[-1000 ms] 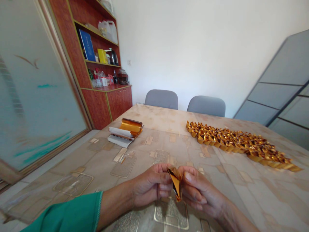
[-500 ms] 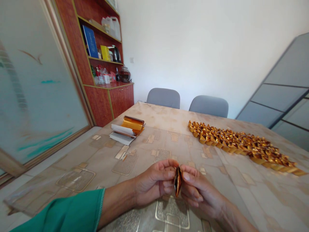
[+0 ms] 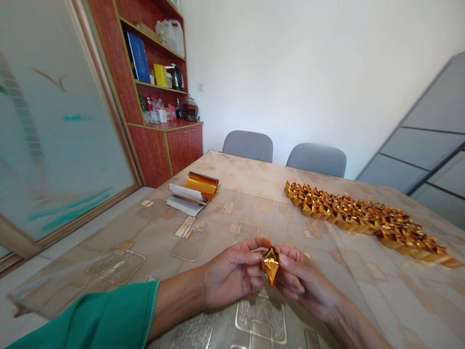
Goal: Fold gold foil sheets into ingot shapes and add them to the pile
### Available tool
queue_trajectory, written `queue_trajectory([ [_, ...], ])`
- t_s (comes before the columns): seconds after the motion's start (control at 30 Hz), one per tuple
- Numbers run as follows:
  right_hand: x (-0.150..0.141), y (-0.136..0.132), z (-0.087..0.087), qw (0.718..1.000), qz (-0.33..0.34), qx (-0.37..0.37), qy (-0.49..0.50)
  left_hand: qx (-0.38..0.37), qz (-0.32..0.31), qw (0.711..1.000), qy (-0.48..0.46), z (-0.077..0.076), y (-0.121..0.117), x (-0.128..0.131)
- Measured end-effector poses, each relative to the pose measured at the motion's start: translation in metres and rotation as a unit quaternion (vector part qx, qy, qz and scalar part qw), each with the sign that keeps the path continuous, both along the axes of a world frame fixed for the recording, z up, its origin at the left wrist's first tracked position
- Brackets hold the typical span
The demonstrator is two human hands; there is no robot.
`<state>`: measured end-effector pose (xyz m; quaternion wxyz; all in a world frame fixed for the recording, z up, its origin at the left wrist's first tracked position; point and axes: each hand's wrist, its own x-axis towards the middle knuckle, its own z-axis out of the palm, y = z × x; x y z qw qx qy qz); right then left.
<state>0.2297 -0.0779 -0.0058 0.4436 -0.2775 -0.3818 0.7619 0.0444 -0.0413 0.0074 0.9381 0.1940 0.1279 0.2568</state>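
Observation:
Between my left hand (image 3: 230, 275) and my right hand (image 3: 300, 277) is a folded gold foil piece (image 3: 271, 266), diamond-shaped and shiny. Fingertips of both hands pinch it from either side, above the patterned tablecloth (image 3: 250, 182). To the far right lies a long heap of similar folded gold foil ingots (image 3: 363, 218). Further left, a stack of gold foil sheets (image 3: 200, 186) rests with white paper (image 3: 181, 194) curled over it. Neither hand touches the heap or the stack.
A red wooden cabinet (image 3: 152, 145) with shelves of bottles, a book and a kettle stands at the back left. Two grey chairs (image 3: 283, 152) stand beyond the table. A frosted glass door (image 3: 61, 126) is at left, a grey panel (image 3: 425, 140) at right.
The gold piece has spread from a narrow fold into a wider diamond between my fingers. The view has shifted slightly, and the heap and stack have not moved.

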Motion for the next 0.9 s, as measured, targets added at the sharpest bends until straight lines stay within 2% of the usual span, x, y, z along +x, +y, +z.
queue_trajectory([
  [0.2, -0.0026, -0.0004, 0.0025, 1.000, 0.001, -0.009, 0.010, 0.070, 0.021, 0.997, 0.026, -0.0013, -0.0016, -0.0005],
  [0.37, -0.0067, -0.0019, 0.0036, 0.999, 0.012, -0.022, 0.024, 0.147, 0.071, 0.980, 0.115, 0.0031, -0.0053, 0.0021],
  [0.47, -0.0071, -0.0020, 0.0015, 0.999, 0.018, -0.032, 0.028, 0.154, 0.074, 0.974, 0.149, 0.0053, -0.0050, 0.0026],
  [0.77, -0.0056, -0.0016, 0.0008, 0.998, 0.027, -0.038, 0.051, 0.168, 0.079, 0.970, 0.155, 0.0047, -0.0042, 0.0019],
  [0.9, -0.0070, -0.0045, 0.0009, 0.995, -0.008, -0.078, 0.059, 0.160, 0.044, 0.974, 0.156, 0.0053, -0.0008, 0.0001],
])
